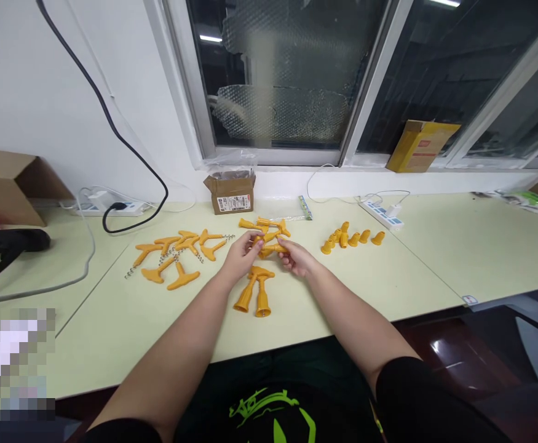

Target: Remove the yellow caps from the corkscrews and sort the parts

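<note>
- Your left hand (240,253) and right hand (297,257) meet over the pale yellow-green table top (388,283), and between them they pinch an orange plastic T-handled piece (273,248).
- Your left fingers close on the piece's left end and your right fingers close on its right end, so the piece spans the gap between the two grips, lying roughly level just above the table.
- How tightly each hand clamps is not clear, since the fingers partly cover the piece.
- Two finished orange plastic T-handled pieces with flared sleeves (254,294) lie just on the near side of the held piece, flared ends pointing toward you.
- A small heap of loose orange T-handles (269,226) sits just beyond the held piece, partly hidden by your fingers.
- A spread of orange T-handled corkscrews with bare metal spirals (176,255) lies left of the held piece, well apart from your left hand.
- A row of short orange plastic sleeves (352,238) stands right of the held piece, near your right hand without touching it.
- A small open brown cardboard box (230,192) stands beyond the held piece against the wall, and a white power strip (382,215) lies beyond the sleeves.
</note>
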Demonstrator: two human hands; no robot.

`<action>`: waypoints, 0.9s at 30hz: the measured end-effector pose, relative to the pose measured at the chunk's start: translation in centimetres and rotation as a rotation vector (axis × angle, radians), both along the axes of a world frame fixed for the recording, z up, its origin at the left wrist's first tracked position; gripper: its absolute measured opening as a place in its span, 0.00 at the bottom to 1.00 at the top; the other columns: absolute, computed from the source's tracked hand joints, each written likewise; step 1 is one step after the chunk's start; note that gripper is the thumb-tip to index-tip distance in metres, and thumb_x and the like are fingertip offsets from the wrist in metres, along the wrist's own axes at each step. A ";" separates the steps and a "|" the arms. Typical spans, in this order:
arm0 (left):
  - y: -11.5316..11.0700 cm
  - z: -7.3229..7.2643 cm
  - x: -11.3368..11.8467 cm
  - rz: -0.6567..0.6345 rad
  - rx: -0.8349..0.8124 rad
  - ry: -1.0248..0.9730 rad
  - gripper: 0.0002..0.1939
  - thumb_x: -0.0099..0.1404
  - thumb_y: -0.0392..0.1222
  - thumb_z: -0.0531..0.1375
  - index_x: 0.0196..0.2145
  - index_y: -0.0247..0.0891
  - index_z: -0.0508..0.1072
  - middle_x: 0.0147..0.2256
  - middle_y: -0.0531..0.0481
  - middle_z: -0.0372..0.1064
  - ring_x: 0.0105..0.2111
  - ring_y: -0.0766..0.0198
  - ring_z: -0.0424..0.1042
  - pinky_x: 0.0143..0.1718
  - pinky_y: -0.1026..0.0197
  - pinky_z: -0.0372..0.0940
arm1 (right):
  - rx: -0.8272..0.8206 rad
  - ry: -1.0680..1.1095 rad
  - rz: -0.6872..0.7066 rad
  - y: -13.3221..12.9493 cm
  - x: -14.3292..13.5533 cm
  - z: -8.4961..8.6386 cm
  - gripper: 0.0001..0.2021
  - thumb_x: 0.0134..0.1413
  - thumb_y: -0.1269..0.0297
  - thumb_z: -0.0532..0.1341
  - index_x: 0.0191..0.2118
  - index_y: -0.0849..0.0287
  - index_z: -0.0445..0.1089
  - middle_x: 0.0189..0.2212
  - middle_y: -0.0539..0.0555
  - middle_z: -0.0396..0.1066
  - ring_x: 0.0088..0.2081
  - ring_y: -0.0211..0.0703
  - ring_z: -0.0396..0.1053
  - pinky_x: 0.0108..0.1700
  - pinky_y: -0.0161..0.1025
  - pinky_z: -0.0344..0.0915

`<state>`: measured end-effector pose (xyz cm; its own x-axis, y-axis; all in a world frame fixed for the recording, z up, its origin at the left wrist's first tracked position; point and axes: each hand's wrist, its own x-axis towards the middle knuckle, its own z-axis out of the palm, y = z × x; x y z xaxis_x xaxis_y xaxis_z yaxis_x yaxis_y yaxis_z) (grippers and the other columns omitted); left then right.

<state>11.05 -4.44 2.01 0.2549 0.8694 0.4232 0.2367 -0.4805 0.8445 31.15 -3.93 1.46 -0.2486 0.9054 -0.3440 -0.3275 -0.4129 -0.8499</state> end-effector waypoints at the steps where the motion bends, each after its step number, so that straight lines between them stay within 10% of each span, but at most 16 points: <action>1: 0.2 -0.6 -0.3 0.003 -0.040 -0.025 0.18 0.70 0.52 0.59 0.50 0.38 0.71 0.39 0.48 0.70 0.32 0.65 0.73 0.37 0.61 0.70 | 0.029 -0.040 0.017 -0.3 -0.2 -0.3 0.16 0.62 0.49 0.64 0.38 0.56 0.64 0.19 0.44 0.64 0.15 0.29 0.54 0.15 0.26 0.50; 10: -0.8 0.6 -0.1 0.087 -0.339 -0.241 0.28 0.66 0.47 0.64 0.60 0.48 0.60 0.34 0.56 0.64 0.25 0.69 0.75 0.32 0.64 0.71 | 0.383 -0.186 0.095 -1.0 0.7 -1.5 0.23 0.49 0.43 0.69 0.36 0.54 0.61 0.21 0.43 0.65 0.19 0.32 0.56 0.22 0.31 0.53; 16: 0.0 0.6 -0.7 0.200 -0.832 -0.403 0.25 0.65 0.41 0.65 0.58 0.47 0.63 0.28 0.55 0.66 0.17 0.72 0.65 0.18 0.72 0.58 | 0.873 -0.489 0.063 -0.7 1.9 -1.7 0.18 0.54 0.49 0.67 0.44 0.55 0.68 0.40 0.53 0.73 0.33 0.40 0.68 0.35 0.39 0.65; 27: 1.2 0.6 -2.4 0.276 -0.485 -0.612 0.20 0.60 0.42 0.69 0.46 0.37 0.66 0.31 0.55 0.69 0.25 0.70 0.74 0.33 0.63 0.72 | 0.766 -0.755 -0.125 0.4 5.2 -1.4 0.16 0.49 0.58 0.66 0.42 0.54 0.62 0.27 0.43 0.63 0.27 0.36 0.58 0.33 0.36 0.58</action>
